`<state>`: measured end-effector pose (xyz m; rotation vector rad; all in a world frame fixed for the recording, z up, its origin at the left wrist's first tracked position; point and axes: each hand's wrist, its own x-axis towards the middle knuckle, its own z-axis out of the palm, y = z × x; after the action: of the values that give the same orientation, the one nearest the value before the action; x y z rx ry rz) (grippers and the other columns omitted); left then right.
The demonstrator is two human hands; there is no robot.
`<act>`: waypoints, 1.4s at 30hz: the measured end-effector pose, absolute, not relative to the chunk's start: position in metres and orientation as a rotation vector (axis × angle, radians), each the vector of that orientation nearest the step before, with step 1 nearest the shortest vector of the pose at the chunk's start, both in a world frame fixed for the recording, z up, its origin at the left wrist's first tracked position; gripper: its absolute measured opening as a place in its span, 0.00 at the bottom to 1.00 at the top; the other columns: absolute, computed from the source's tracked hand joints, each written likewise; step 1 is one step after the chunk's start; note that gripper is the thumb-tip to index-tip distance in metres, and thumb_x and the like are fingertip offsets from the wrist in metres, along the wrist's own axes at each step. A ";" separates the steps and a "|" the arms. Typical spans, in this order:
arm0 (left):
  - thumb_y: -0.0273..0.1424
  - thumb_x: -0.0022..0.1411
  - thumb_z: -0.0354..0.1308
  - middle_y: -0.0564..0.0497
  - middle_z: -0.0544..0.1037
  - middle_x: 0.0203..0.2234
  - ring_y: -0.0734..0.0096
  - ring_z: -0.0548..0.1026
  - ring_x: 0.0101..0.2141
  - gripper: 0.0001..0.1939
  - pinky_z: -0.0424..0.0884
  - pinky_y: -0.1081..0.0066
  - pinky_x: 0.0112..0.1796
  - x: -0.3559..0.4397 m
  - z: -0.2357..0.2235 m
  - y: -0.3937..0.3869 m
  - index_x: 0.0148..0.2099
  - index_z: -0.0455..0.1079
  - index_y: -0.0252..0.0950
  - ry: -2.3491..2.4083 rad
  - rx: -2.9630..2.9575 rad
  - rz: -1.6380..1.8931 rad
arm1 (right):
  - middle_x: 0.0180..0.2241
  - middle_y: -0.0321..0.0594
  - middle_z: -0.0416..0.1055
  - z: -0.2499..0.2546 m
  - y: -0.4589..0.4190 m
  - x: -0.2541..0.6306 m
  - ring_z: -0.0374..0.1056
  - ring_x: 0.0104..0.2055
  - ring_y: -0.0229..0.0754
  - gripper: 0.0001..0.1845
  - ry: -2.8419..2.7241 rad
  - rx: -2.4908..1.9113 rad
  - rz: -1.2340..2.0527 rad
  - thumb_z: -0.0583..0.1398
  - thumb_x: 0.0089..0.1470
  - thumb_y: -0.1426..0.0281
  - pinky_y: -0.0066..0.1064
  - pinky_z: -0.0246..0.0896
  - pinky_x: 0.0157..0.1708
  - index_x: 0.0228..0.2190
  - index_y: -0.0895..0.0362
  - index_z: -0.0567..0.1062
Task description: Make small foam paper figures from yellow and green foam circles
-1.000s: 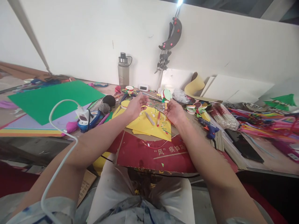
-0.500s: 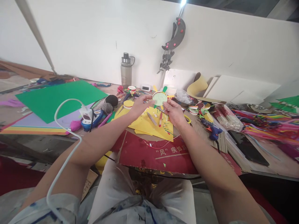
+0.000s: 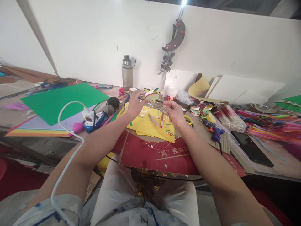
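My left hand point(image 3: 136, 103) is closed, its fingertips at the left edge of a round paper craft piece point(image 3: 150, 94). That piece has a white and red rim, a pale green face and small green and yellow bits sticking out; it is tilted. My right hand point(image 3: 174, 112) is apart from it on the right, thumb and fingers pinched together. A thin dark thing shows by those fingertips, too small to name. Below both hands lie yellow paper sheets point(image 3: 141, 123), with a grey marker point(image 3: 153, 120), a red pen point(image 3: 162, 120) and paper scraps on them. Yellow-handled scissors point(image 3: 188, 119) lie beside my right wrist.
A grey bottle point(image 3: 127, 73) and paper cups point(image 3: 171, 93) stand at the back. A blue glue gun point(image 3: 216, 133) and a black phone point(image 3: 252, 148) lie right. Left are green paper point(image 3: 63, 102) and a power adapter point(image 3: 88, 118) with a white cable.
The round piece has moved left and up and tilted away. My right hand has let go of it and now pinches apart from it; my left hand stays on it.
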<state>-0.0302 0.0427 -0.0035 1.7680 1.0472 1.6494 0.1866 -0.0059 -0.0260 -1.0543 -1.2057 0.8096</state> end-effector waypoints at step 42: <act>0.30 0.57 0.72 0.51 0.80 0.36 0.67 0.73 0.41 0.05 0.66 0.67 0.46 -0.031 -0.014 0.052 0.36 0.79 0.39 0.881 1.639 1.598 | 0.51 0.50 0.77 -0.046 0.001 0.192 0.68 0.60 0.60 0.14 -1.780 -1.343 0.088 0.65 0.60 0.67 0.59 0.58 0.65 0.48 0.50 0.83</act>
<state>-0.0311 0.0524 -0.0138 1.6392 0.8806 1.5977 0.1919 0.0011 -0.0457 -1.3433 -1.7795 0.0880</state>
